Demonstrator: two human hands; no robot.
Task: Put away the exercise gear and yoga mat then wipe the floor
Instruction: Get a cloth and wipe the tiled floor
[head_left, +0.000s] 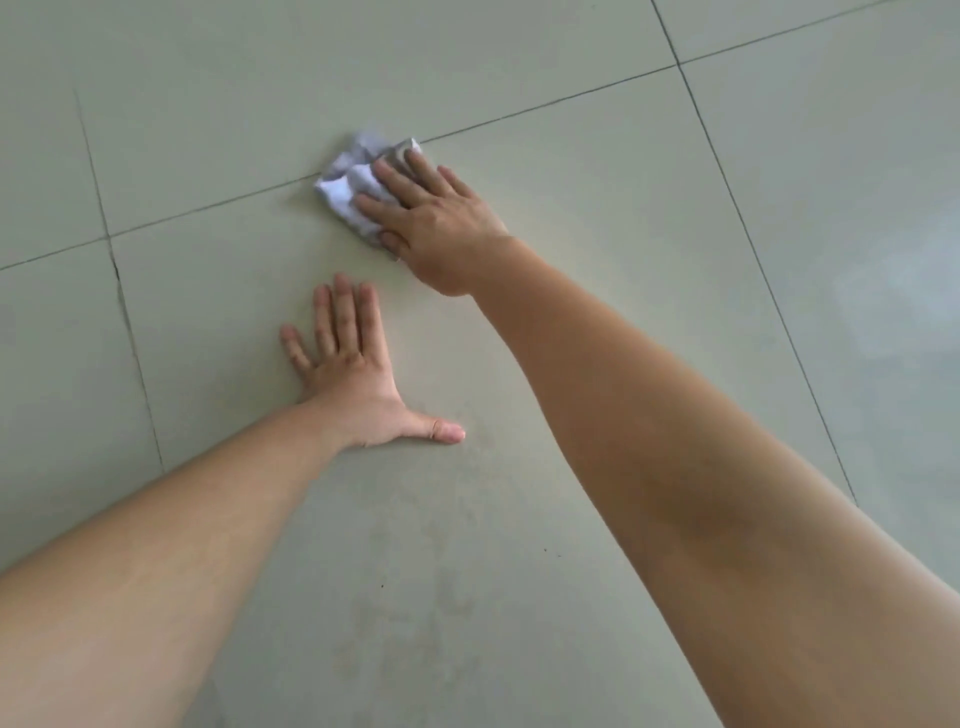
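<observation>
**Wiping the tile at the grout line**

The right hand (441, 218) lies on a crumpled white cloth (345, 184), fingers straight and close together on top of it, thumb at its near edge. It is pressing the cloth rather than gripping it. The cloth sits on the floor (571, 171), right on a grout line (208, 209), at the far end of the reach. The left hand (353, 379) is planted palm-down nearer in, fingers straight, thumb spread wide, holding nothing; it looks like a brace. No mat or gear shows, so the task seems to be in its wiping step.

To do it well, the person should probably put the palm's weight over the cloth so it does not skid, draw it in overlapping passes, and work along the grout, where dirt tends to lodge. Faint dull smears (441, 597) show on the tile closer in — those likely want a pass too. A bunched cloth covers little, so refolding it may help.
</observation>
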